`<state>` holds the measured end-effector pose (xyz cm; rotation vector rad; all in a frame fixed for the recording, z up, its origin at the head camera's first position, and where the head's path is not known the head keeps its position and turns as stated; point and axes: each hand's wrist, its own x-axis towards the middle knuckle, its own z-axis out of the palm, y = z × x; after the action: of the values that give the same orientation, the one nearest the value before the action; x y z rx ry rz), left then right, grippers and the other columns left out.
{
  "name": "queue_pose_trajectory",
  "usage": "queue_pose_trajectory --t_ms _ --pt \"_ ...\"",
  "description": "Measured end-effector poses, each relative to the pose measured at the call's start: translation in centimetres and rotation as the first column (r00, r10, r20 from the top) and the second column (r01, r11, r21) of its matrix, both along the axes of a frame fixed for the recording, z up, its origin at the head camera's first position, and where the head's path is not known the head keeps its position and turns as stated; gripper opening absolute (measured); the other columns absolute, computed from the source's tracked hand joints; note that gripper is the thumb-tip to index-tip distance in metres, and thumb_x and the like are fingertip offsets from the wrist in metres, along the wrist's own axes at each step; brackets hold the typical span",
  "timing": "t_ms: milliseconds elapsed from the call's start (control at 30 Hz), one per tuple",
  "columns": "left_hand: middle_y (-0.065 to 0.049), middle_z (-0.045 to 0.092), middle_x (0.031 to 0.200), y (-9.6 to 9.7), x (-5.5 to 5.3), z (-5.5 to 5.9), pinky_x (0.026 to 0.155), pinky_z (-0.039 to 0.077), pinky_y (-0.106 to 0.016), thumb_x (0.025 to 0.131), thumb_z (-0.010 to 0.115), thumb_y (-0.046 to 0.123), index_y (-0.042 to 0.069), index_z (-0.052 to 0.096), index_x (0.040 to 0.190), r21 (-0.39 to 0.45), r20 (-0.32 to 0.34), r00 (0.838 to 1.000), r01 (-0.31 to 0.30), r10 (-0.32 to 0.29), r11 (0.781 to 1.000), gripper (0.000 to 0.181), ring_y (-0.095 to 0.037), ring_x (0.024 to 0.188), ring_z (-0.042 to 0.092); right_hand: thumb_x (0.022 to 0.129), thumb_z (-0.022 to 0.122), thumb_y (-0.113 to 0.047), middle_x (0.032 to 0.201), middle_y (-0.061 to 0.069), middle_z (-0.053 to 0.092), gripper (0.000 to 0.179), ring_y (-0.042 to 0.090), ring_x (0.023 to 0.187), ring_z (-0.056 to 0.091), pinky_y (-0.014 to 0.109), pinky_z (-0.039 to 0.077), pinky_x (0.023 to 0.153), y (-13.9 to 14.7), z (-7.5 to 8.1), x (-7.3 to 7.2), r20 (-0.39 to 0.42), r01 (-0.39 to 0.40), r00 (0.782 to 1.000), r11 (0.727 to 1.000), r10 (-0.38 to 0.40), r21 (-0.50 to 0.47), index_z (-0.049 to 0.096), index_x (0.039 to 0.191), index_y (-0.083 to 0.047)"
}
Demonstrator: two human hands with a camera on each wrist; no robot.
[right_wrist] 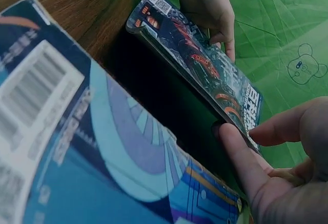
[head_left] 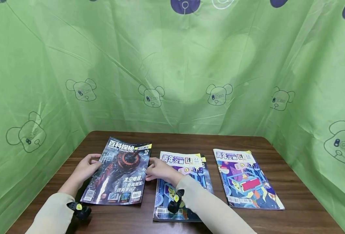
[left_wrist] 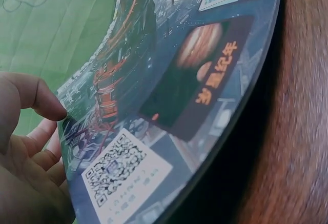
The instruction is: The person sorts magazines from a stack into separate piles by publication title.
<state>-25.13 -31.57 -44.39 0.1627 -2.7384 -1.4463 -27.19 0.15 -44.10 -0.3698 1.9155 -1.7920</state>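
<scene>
The right sleeve (head_left: 216, 206), nearest the camera, crosses the magazine stack (head_left: 161, 198), just right of the lifted magazine (head_left: 115, 178); the right hand (head_left: 163, 170) pinches the lifted magazine's right edge between thumb and fingers; the left hand (head_left: 85, 168) pinches its left edge likewise. The lifted magazine bows slightly between them, above the table (head_left: 114, 222); a purple magazine (head_left: 244, 182) lies well to its right.

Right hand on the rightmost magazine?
No, the right hand grips the right edge of the leftmost magazine.
</scene>
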Motion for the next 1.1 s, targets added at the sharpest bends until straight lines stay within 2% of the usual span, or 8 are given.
queue_pose_trajectory --t_ms 333,467,667,933,1100 --pt "-0.027 0.059 0.112 -0.7 -0.1 0.0 0.066 0.054 -0.031 0.095 0.055 0.011 -0.011 0.038 0.141 0.028 0.005 1.000 0.009 -0.009 1.000 0.054 -0.019 0.081 0.060 0.086 0.055 0.014 0.093 0.017 0.063 0.072 0.020 0.075 0.065 0.034 0.062 0.074 -1.0 -0.2 -0.7 -0.018 0.015 1.000 0.998 -0.015 0.054 0.024 0.151 0.012" --pt "-0.030 0.059 0.114 -0.9 -0.2 -0.2 0.067 0.054 -0.031 0.096 0.055 0.012 -0.012 0.038 0.141 0.007 0.017 1.000 0.021 -0.021 1.000 0.054 -0.020 0.083 0.061 0.086 0.057 0.011 0.094 0.016 0.063 0.070 0.024 0.077 0.069 0.032 0.062 0.072 -1.3 -0.4 -0.9 -0.023 0.020 1.000 0.994 -0.017 0.103 0.028 0.150 0.014" --pt "-0.031 0.059 0.115 -1.4 -0.2 -0.5 0.069 0.053 -0.031 0.096 0.055 0.014 -0.014 0.038 0.142 -0.037 0.045 0.998 0.048 -0.047 0.998 0.056 -0.025 0.090 0.062 0.088 0.058 0.008 0.097 0.018 0.063 0.069 0.034 0.090 0.071 0.034 0.061 0.076 -1.6 0.1 -0.4 0.000 0.017 1.000 0.990 -0.017 0.139 0.027 0.149 0.015" --pt "-0.033 0.058 0.118 -1.8 -0.2 -1.1 0.067 0.055 -0.033 0.094 0.057 0.011 -0.016 0.040 0.140 -0.072 0.079 0.994 0.087 -0.081 0.994 0.056 -0.024 0.089 0.060 0.089 0.059 0.007 0.095 0.019 0.063 0.070 0.033 0.089 0.071 0.035 0.061 0.076 -1.5 0.1 -0.3 0.001 0.014 1.000 0.987 -0.014 0.159 0.025 0.150 0.016" --pt "-0.037 0.056 0.122 -1.9 0.0 -0.9 0.067 0.056 -0.035 0.094 0.056 0.010 -0.016 0.042 0.139 -0.088 0.096 0.992 0.090 -0.082 0.992 0.054 -0.028 0.093 0.061 0.088 0.058 0.007 0.096 0.019 0.061 0.069 0.032 0.090 0.067 0.038 0.061 0.076 -1.7 -0.1 -0.3 -0.010 0.029 1.000 0.988 -0.028 0.151 0.026 0.148 0.018"
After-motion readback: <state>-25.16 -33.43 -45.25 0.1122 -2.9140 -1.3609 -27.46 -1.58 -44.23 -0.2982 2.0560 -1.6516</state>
